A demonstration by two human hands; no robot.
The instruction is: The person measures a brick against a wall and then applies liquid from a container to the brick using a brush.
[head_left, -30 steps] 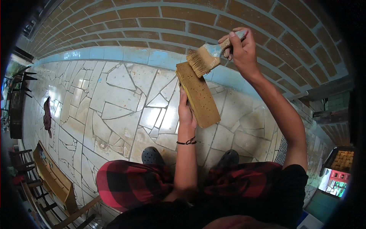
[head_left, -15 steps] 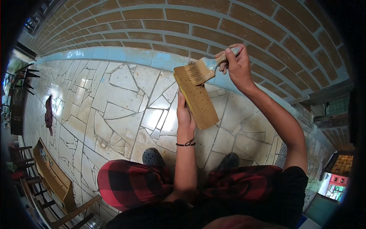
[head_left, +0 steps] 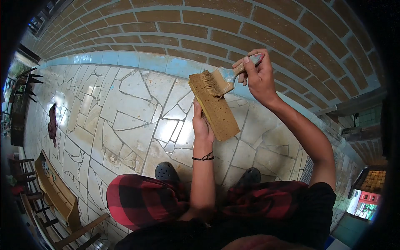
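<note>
A brown-yellow block with small pits in its face [head_left: 218, 114] is tilted in front of me. My left hand [head_left: 202, 126] holds it from the left side and beneath, its fingers mostly hidden behind the block. In my right hand [head_left: 258, 75] is a wide paintbrush [head_left: 225, 80], gripped by its paint-stained handle. The bristles touch the upper end of the block and look coated in brown. A dark bracelet [head_left: 203, 158] circles my left wrist.
Ahead stands a brick wall [head_left: 191, 23] with a light blue base strip [head_left: 152, 61]. Below is an irregular stone floor [head_left: 133, 102]. A dark cloth-like thing [head_left: 52, 125] lies left, near a wooden trough-like piece [head_left: 56, 189]. My dark shoes [head_left: 166, 171] show underneath.
The brush has shifted slightly left on the block, and its bristles are more spread and bent. My right hand has tilted a little; the block has barely moved.
</note>
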